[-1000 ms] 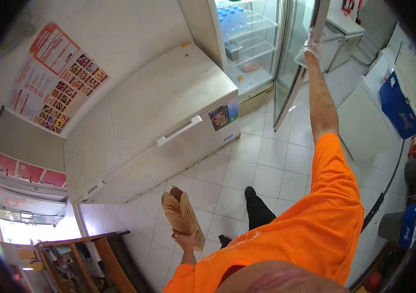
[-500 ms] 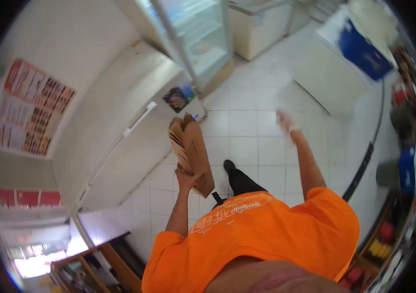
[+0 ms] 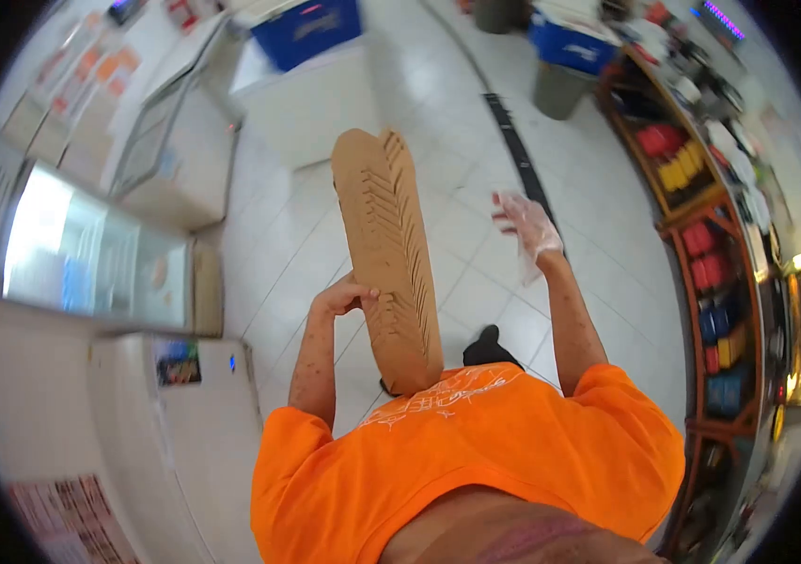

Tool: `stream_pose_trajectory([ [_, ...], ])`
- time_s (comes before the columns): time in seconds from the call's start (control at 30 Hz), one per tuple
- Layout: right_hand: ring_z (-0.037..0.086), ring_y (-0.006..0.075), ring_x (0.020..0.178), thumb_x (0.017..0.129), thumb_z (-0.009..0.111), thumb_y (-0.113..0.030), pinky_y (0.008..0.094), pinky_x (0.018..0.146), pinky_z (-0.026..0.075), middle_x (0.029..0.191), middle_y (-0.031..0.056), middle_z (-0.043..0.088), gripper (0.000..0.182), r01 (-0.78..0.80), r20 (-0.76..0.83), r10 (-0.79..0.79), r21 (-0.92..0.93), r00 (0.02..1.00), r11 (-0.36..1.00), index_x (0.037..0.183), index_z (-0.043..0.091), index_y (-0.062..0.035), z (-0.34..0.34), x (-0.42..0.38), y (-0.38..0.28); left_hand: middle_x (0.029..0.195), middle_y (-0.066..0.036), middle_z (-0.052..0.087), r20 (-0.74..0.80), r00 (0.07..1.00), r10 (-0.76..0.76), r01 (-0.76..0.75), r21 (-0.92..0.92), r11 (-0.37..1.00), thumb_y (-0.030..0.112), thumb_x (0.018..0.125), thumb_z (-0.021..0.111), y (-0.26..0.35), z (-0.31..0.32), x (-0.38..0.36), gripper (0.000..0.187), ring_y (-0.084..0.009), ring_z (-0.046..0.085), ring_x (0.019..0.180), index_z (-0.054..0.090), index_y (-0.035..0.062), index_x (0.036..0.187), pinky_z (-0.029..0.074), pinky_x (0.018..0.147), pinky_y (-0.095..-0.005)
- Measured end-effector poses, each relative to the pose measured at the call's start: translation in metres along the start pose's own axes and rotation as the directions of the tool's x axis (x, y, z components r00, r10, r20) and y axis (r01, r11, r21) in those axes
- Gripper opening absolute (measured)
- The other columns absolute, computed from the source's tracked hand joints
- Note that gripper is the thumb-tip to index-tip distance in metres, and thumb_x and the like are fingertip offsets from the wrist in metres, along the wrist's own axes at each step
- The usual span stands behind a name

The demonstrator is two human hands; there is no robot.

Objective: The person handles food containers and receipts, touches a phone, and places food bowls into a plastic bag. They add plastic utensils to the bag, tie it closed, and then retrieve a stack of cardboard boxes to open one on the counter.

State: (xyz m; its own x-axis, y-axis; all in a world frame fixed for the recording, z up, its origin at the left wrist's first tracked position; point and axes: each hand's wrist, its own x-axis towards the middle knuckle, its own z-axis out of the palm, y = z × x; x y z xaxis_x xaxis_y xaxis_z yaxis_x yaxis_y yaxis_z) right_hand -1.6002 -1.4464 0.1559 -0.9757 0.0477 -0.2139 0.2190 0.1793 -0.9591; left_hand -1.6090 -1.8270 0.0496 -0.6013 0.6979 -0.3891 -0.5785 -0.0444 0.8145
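A long stack of folded brown cardboard pieces (image 3: 384, 254) stands upright against the front of my orange shirt. Around its lower left side is my left hand (image 3: 349, 294), bare, with the thumb over the front face. My right hand (image 3: 525, 224) wears a thin clear plastic glove and hangs in the air to the right of the cardboard. Its fingers are spread and it holds nothing.
At the left are a lit glass-door fridge (image 3: 95, 254) and a white freezer (image 3: 180, 423). A blue cooler (image 3: 306, 33) sits on a white chest ahead. Wooden shelves (image 3: 725, 320) line the right side. A black strip (image 3: 518, 150) crosses the tiled floor.
The view has swung to the right, bringing the shelves into sight. The cardboard stack now shows its slotted face more fully. My gloved right hand is clearer and nearer to the cardboard.
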Motion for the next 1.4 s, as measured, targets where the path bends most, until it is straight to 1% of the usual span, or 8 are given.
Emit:
stream_pose_trajectory([
  [0.17,0.055,0.0212,0.108,0.091,0.051,-0.045,0.0303,0.092,0.041,0.117,0.011,0.058,0.055,0.397,-0.197,-0.534,-0.474,0.822,0.786,0.124,0.053,-0.0022,-0.167,0.034,-0.046,0.12,-0.012,0.053,0.263,0.957,-0.122,0.059,0.236,0.97,0.017,0.065,0.076,0.042,0.135,0.176,0.081,-0.0227,0.056,0.105,0.035,0.0022,0.134,0.054,0.076,-0.0357],
  [0.43,0.056,0.0257,0.105,0.088,0.05,-0.04,0.0325,0.088,0.043,0.115,0.0114,0.061,0.038,0.274,0.098,-0.267,-0.576,0.959,0.771,0.112,0.063,-0.0146,-0.396,0.095,-0.073,0.127,-0.014,0.048,0.436,0.831,-0.346,0.1,0.495,0.863,0.019,0.061,0.077,0.097,0.305,0.365,0.092,-0.0228,0.047,0.117,0.029,-0.0018,0.138,0.046,0.089,-0.0352],
  [0.53,0.059,0.0223,0.094,0.09,0.051,-0.037,0.0293,0.087,0.043,0.103,0.0142,0.065,0.042,0.172,-0.151,-0.259,-0.434,0.954,0.884,0.114,0.061,-0.0042,-0.488,0.135,-0.058,0.126,-0.014,0.049,0.48,0.822,-0.307,0.033,0.497,0.867,0.022,0.062,0.076,0.105,0.335,0.456,0.092,-0.0222,0.049,0.114,0.03,-0.0018,0.137,0.048,0.085,-0.0358],
  [0.67,0.056,0.0274,0.105,0.088,0.048,-0.035,0.0315,0.093,0.041,0.115,0.0123,0.06,0.034,-0.054,-0.181,-0.127,-0.753,0.975,0.656,0.11,0.065,-0.0162,-0.599,0.165,-0.079,0.125,-0.014,0.049,0.49,0.752,-0.441,0.094,0.582,0.808,0.023,0.064,0.076,0.14,0.389,0.595,0.09,-0.0221,0.049,0.113,0.03,-0.0013,0.137,0.048,0.084,-0.0363],
  [0.97,0.054,0.0339,0.107,0.083,0.051,-0.023,0.0374,0.093,0.041,0.112,0.0157,0.06,0.047,0.227,0.133,-0.428,-0.958,0.894,0.176,0.128,0.046,-0.0112,-0.841,0.258,-0.061,0.132,-0.014,0.046,0.687,0.514,-0.513,0.187,0.494,0.849,0.037,0.061,0.081,0.199,0.467,0.884,0.101,-0.0254,0.045,0.121,0.028,0.0006,0.139,0.038,0.099,-0.0394],
  [1.1,0.052,0.0309,0.113,0.087,0.05,-0.028,0.0333,0.097,0.038,0.121,0.0128,0.058,0.04,-0.203,-0.432,-0.149,-0.666,0.89,0.718,0.124,0.054,-0.0116,-0.944,0.32,-0.024,0.136,-0.013,0.043,0.754,0.483,-0.446,0.274,0.353,0.895,0.039,0.054,0.085,0.204,0.486,1.001,0.113,-0.0263,0.044,0.123,0.024,0.0018,0.141,0.035,0.102,-0.0411],
  [1.2,0.05,0.0311,0.115,0.09,0.048,-0.037,0.0329,0.1,0.037,0.123,0.0131,0.057,0.043,-0.14,-0.341,-0.331,-0.852,0.88,0.504,0.123,0.056,-0.0124,-1.044,0.384,0.026,0.137,-0.014,0.04,0.771,0.529,-0.355,0.089,0.365,0.927,0.03,0.05,0.086,0.235,0.52,1.062,0.119,-0.0265,0.036,0.129,0.018,0.0018,0.143,0.029,0.106,-0.0401],
  [1.4,0.054,0.0169,0.085,0.089,0.053,-0.043,0.0299,0.079,0.042,0.091,0.007,0.063,0.041,0.071,-0.31,-0.428,-0.736,0.849,0.673,0.101,0.065,-0.0057,-1.152,0.522,-0.078,0.145,-0.013,0.028,0.684,0.718,-0.128,-0.262,0.436,0.861,0.016,0.053,0.085,0.348,0.562,1.193,0.122,-0.0235,0.026,0.134,0.007,0.0052,0.147,0.025,0.108,-0.0341],
])
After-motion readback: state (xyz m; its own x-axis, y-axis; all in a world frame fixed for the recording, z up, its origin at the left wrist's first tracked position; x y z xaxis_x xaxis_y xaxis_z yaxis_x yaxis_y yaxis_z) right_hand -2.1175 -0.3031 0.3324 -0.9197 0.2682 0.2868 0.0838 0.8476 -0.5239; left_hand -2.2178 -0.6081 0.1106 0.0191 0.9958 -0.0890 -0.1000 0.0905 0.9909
